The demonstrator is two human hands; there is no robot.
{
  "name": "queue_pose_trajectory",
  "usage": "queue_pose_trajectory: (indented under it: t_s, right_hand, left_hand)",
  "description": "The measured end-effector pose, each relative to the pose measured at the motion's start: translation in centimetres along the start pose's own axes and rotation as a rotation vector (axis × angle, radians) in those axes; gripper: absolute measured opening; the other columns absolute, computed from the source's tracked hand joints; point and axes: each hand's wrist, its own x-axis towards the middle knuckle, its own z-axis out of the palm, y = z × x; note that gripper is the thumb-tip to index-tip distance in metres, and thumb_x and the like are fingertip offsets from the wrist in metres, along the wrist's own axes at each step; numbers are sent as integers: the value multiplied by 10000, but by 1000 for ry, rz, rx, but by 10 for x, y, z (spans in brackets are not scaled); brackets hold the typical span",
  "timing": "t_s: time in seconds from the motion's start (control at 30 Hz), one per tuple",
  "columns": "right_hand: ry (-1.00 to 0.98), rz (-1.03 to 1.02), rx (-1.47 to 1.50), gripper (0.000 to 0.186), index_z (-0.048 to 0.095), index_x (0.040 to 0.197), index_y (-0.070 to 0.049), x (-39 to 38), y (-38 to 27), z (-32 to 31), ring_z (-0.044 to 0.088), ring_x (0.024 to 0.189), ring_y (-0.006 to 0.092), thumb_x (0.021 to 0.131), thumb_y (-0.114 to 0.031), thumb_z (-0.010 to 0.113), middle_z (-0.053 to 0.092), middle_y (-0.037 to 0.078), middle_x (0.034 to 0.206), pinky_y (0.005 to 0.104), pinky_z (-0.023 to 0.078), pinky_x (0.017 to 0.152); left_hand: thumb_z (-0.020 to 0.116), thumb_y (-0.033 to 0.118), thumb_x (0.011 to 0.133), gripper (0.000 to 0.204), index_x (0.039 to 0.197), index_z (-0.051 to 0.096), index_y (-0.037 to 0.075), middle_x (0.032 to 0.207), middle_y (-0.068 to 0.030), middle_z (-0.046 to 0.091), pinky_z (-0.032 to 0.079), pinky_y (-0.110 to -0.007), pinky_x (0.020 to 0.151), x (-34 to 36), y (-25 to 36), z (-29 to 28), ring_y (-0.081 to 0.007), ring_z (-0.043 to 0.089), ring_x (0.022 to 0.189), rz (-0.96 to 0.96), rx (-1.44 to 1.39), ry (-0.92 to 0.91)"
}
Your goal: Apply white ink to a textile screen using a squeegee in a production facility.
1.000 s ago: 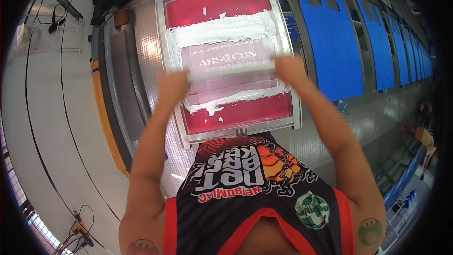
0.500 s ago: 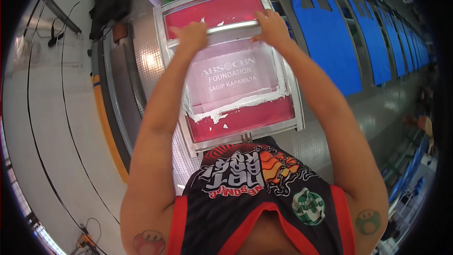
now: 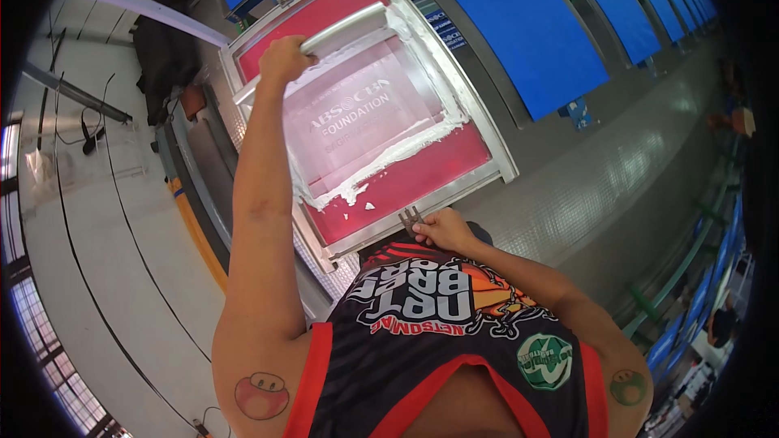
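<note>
Screen-printing frame (image 3: 475,119) bearing a white ink ridge (image 3: 353,192). The left hand (image 3: 284,61) grips the squeegee (image 3: 349,30) across the far portion; the right hand (image 3: 446,231) grasps a metal bracket (image 3: 411,217) at the near edge; blue bag-shaped sheets (image 3: 519,32) lie to the right.

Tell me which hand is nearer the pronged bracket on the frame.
Right. The right hand is touching the pronged bracket at the near edge of the frame; the left hand is farther forward, gripping the squeegee.
</note>
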Motion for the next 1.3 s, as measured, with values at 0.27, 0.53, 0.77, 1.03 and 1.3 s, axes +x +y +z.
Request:
queue_pose_trajectory:
  t_s: [0.27,0.53,0.77,1.03,1.3]
  right_hand:
    - [-53,-182,136,216,704,870,8,-74,-89,-12,602,574,65,881,-195,631,692,45,707,233,492,563]
    - [70,-199,-60,229,702,857,9,1,9,14,627,564,103,872,-206,624,695,70,705,263,497,560]
    - [42,-200,-36,271,701,824,15,13,8,9,635,550,114,867,-242,627,687,70,667,277,505,560]
    - [506,-228,-357,526,697,879,-4,-7,-51,-104,681,743,294,892,-499,521,689,168,771,412,514,703]
    - [630,-135,-155,734,633,1100,15,65,-3,-166,564,1070,425,915,-628,331,610,298,1069,450,422,923]
  left_hand:
    - [766,325,664,427,1061,689,189,915,-105,700,507,-390,769,11,-29,-33,-265,673,830,119,68,36]
    - [595,186,797,280,1066,668,217,957,-77,660,514,-445,729,-143,51,54,-287,648,871,17,67,88]
    - [586,53,717,206,908,632,115,828,-98,614,507,-414,638,-254,117,66,-306,622,766,74,-70,257]
    - [859,398,550,454,909,744,146,1389,-294,354,314,-472,1053,-269,-36,25,-342,377,1301,-327,-201,95]
    - [691,-142,691,836,1423,307,-13,1168,-136,564,474,-287,875,-289,-58,94,-216,581,1014,-582,-1398,243]
